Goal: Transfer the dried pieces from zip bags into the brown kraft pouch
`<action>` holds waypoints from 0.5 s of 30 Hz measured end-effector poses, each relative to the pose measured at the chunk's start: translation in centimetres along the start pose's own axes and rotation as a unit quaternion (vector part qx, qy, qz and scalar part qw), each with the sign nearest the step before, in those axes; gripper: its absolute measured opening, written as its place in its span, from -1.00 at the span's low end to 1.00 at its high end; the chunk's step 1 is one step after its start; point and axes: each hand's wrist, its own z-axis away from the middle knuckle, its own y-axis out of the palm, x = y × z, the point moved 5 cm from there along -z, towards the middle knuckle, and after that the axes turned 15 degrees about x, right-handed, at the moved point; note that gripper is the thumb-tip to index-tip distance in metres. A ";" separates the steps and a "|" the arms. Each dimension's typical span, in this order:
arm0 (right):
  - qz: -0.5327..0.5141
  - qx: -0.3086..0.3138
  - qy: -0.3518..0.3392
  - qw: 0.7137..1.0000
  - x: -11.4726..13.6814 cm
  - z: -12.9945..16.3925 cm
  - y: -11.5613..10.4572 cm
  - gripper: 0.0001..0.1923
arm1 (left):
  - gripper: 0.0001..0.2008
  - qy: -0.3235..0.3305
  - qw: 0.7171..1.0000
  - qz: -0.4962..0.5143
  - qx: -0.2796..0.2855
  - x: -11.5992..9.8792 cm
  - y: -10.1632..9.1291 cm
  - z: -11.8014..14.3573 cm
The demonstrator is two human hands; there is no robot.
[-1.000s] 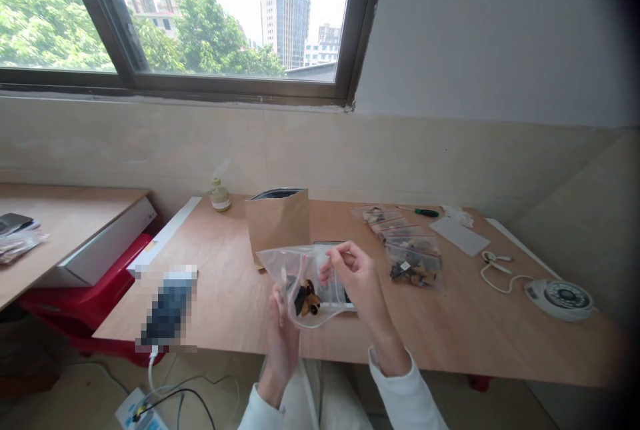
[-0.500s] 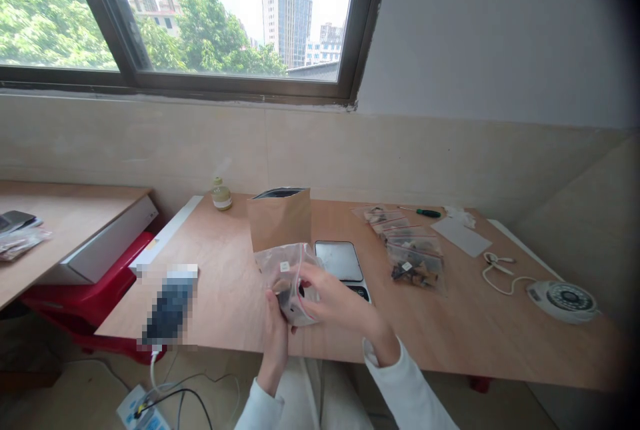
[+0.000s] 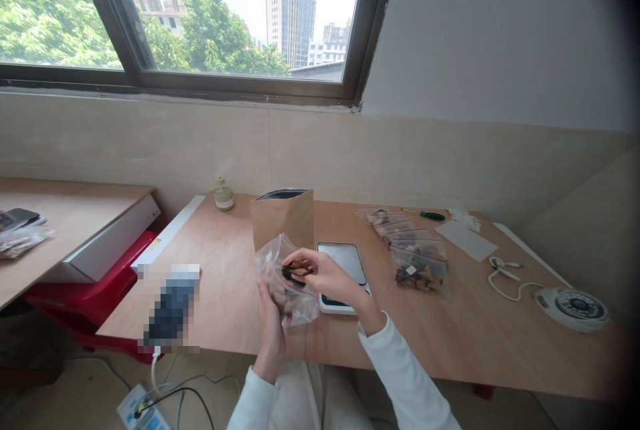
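My left hand [image 3: 270, 323] grips a clear zip bag [image 3: 305, 312] with pale and brown dried pieces inside. Just above the bag's mouth, my right hand [image 3: 330, 277] pinches a small clump of dark brown dried pieces [image 3: 297, 270]; their exact kind is hard to make out. Behind the bag an open brown kraft pouch [image 3: 283, 220] stands upright. A digital scale [image 3: 343, 263] with a metal plate lies to its right, its front partly covered by my right hand.
Several filled zip bags [image 3: 419, 267] lie right of the scale. Beyond them are a green-handled screwdriver [image 3: 433, 215], a white sheet [image 3: 467, 239] and a round white device [image 3: 573, 309] with a cable. A small bottle [image 3: 224, 195] stands at the back; a pixelated phone-like object [image 3: 173, 307] lies left.
My right hand has come up out of the zip bag with dark dried pieces in its fingers. The bag tilts in my left hand, and the view has shifted slightly.
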 end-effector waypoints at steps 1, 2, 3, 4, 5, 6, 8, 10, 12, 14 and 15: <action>-0.009 -0.011 -0.001 1.000 0.1 -0.3 -0.4 -0.77 | -0.32 -0.005 1.000 0.013 -0.005 0.0 0.0 -0.1; -0.020 -0.019 -0.002 1.000 0.2 -0.6 -0.8 -0.78 | -0.31 -0.011 1.000 0.026 -0.012 0.0 0.1 -0.1; -0.031 -0.027 -0.003 0.999 0.4 -1.0 -1.2 -0.79 | -0.30 -0.016 0.999 0.037 -0.018 0.0 0.1 -0.1; -0.041 -0.039 -0.007 0.998 0.7 -1.4 -1.8 -0.79 | -0.29 -0.021 0.999 0.047 -0.015 0.0 0.3 -0.1; -0.047 -0.057 -0.013 0.997 1.1 -1.7 -2.5 -0.78 | -0.29 -0.024 0.998 0.056 -0.010 0.0 0.4 -0.2; -0.051 -0.077 -0.022 0.995 1.5 -2.1 -3.3 -0.76 | -0.30 -0.024 0.998 0.064 -0.002 0.0 0.5 -0.2; -0.063 -0.118 -0.050 0.990 2.5 -3.1 -5.3 -0.73 | -0.33 -0.019 0.997 0.079 0.013 -0.1 0.7 -0.3; -0.087 -0.136 -0.078 0.984 3.4 -4.6 -7.4 -0.70 | -0.36 -0.017 0.996 0.090 0.019 -0.1 0.7 -0.4; -0.108 -0.146 -0.096 0.979 4.1 -6.7 -9.4 -0.67 | -0.36 -0.019 0.995 0.097 0.016 0.0 0.6 -0.5; -0.106 -0.170 -0.102 0.974 4.4 -8.9 -11.3 -0.67 | -0.35 -0.021 0.995 0.102 0.005 0.0 0.4 -0.5; -0.097 -0.183 -0.108 0.972 4.6 -10.1 -12.1 -0.67 | -0.35 -0.019 0.994 0.104 -0.001 0.0 0.3 -0.5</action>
